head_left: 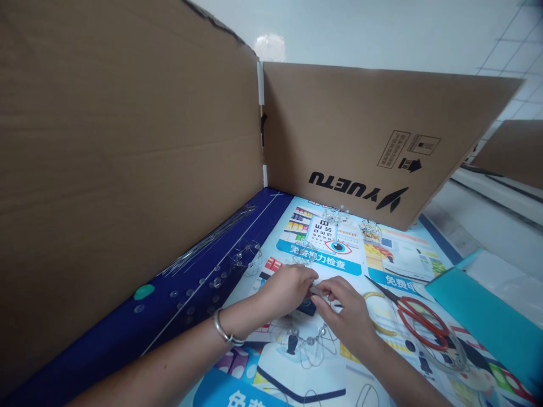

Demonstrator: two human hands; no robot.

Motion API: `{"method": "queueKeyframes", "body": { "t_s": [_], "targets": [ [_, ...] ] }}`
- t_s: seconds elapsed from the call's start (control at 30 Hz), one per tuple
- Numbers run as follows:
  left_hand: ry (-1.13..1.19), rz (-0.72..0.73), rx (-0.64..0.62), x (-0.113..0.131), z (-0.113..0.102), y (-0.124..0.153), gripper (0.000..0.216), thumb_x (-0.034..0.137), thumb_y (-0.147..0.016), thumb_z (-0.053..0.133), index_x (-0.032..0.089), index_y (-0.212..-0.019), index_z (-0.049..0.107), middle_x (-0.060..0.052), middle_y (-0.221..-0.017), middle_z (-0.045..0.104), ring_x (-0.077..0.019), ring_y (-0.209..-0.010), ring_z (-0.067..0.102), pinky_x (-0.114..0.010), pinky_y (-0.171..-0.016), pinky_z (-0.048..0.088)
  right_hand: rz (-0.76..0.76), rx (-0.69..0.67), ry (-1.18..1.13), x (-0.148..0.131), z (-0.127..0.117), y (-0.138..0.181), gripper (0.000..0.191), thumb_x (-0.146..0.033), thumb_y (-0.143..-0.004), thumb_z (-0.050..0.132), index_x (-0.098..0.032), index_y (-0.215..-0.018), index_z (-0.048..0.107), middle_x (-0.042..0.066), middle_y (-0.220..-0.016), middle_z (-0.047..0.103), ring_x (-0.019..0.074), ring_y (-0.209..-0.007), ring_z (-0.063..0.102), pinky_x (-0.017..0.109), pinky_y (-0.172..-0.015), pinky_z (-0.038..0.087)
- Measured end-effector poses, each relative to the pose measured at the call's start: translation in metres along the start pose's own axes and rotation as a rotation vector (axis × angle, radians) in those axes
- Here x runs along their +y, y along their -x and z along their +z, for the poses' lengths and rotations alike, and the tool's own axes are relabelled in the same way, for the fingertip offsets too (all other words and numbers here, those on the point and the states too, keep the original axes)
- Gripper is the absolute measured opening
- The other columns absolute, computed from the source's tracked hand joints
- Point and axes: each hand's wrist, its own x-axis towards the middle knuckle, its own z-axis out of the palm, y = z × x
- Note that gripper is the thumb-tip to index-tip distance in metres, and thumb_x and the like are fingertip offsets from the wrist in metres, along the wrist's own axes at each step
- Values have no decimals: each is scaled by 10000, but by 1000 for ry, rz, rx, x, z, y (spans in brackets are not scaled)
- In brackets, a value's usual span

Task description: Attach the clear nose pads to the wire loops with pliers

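My left hand [286,289], with a silver bangle on its wrist, reaches in over the printed sheet, its fingers pinched together. Opposite it, my right hand [347,311] is closed as well, thumb against forefinger. Between the two sets of fingertips shows a small pale piece [315,290], too small to name. Just below the hands is a looped wire piece with clear beads [310,341]; whether it joins what I pinch, I cannot tell. Farther up the sheet are more beaded wire pieces, one at the left [246,255] and another by the cardboard [336,215].
Cardboard panels stand at the left [127,130] and back [339,124]. Red-handled scissors [424,322] lie at right, beside a yellow ring [375,314] and a teal box [487,316]. Loose clear beads [216,282], straight wires [207,240] and a green blob [144,291] lie on the blue strip.
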Motion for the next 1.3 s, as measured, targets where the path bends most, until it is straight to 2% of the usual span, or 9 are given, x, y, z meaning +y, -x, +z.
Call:
{"method": "queueKeyframes", "body": {
  "t_s": [0.13,0.33,0.5,0.57,0.67,0.87,0.97,1.1,1.3],
  "targets": [
    [-100,64,-64,8,2,3,212,98,-771,410,158,-740,611,-46,-699,620,-158,-647,557,-244,-615,395,42,-25,-11,-4,-1,-3,73,-221,-807,507,-227,-805,580,7,-768,556,140,-730,525,251,-647,428],
    [-112,68,-104,8,1,4,199,87,-752,418,162,-712,598,-37,-686,617,-153,-651,555,-236,-614,378,88,-87,35,-7,-7,-7,118,-195,-761,519,-222,-651,552,-16,-671,526,123,-631,493,228,-555,383],
    [-106,46,-164,-2,-12,1,172,148,-755,492,207,-837,631,-3,-749,642,-151,-683,562,-213,-594,366,291,-161,-131,-2,-13,-8,119,-248,-792,485,-218,-699,552,-36,-608,533,105,-532,468,209,-482,355],
    [-125,29,-145,-7,-15,-1,157,167,-761,508,216,-816,646,4,-759,652,-153,-699,568,-222,-635,372,334,-192,-199,3,-13,-8,128,-274,-798,483,-215,-709,554,-40,-589,525,104,-519,462,205,-471,350],
    [-68,15,-133,-11,-13,-3,135,182,-767,520,206,-772,653,9,-750,658,-145,-702,573,-213,-637,375,321,-195,-212,10,-11,-8,130,-293,-795,494,-212,-720,563,-34,-618,536,110,-548,470,213,-495,360],
    [81,-25,-146,-10,-4,-2,165,209,-796,499,198,-818,663,20,-654,638,-120,-614,562,-182,-546,373,319,-214,-177,15,-3,-6,136,-309,-809,484,-222,-753,572,-32,-651,564,117,-570,485,221,-511,369],
    [41,-12,-129,-12,-1,-2,183,191,-807,485,203,-831,667,18,-683,647,-121,-636,570,-185,-584,395,319,-222,-158,15,0,-4,137,-306,-813,477,-221,-753,566,-33,-646,558,117,-567,480,220,-510,364],
    [-79,73,-95,-15,1,-2,210,179,-827,474,220,-891,670,5,-832,667,-141,-780,583,-208,-708,417,317,-224,-136,14,2,-4,134,-309,-808,484,-218,-747,561,-35,-621,532,111,-543,452,215,-489,346],
    [-163,118,-123,-16,1,-1,214,189,-852,462,223,-920,662,2,-864,664,-147,-815,584,-217,-728,420,299,-237,-110,13,1,-5,116,-286,-795,498,-219,-721,559,-34,-647,529,109,-571,463,212,-513,347]
  ]
}}
